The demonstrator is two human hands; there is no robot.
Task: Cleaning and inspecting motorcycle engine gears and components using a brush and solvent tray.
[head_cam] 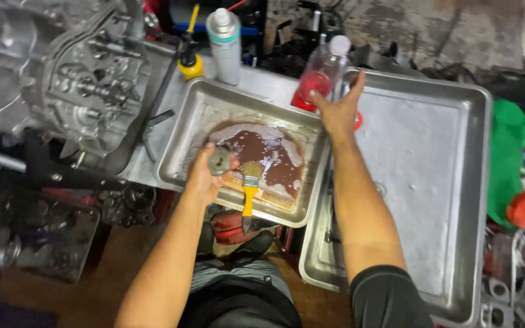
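Left hand (205, 176) grips a round metal part (219, 160) over the tray (180, 161); right hand (339, 109), fingers spread and empty, touches the upright bottle (322, 74) just beyond.

Left hand (205, 176) bare, no glove, forearm uncovered to elbow. Right hand (338, 109) bare too, forearm uncovered; dark short sleeve (387, 297) at upper arm. Grey trousers (238, 273), dark shirt hem (238, 307) over lap. No watch, no rings seen.

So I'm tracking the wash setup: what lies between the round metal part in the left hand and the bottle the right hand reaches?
In the head view, the brown liquid pool in the smaller steel tray lies between the round part and the bottle.
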